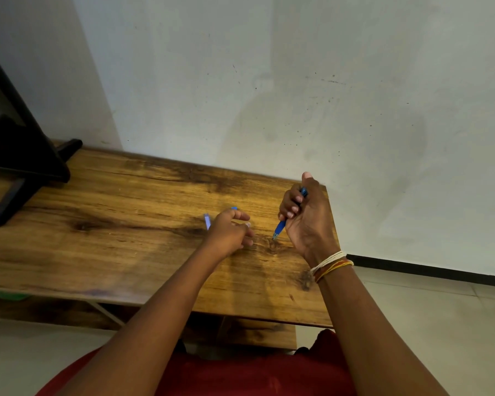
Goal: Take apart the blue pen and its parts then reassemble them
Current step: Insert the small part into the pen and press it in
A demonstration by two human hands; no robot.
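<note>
The right hand point(303, 218) is clamped in a fist around the blue pen point(280, 227), whose long axis runs steeply, tip down-left touching the tabletop point(112, 230). The left hand point(229, 232) hovers nearby, fingers loosely apart. Beyond it lies what appears to be a blurred bluish pen part point(207, 220).

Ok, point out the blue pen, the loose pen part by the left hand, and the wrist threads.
blue pen point(280, 226): head view, lower barrel below fist.
loose pen part point(207, 221): head view, pale middle.
wrist threads point(330, 265): head view, band's middle.
</note>
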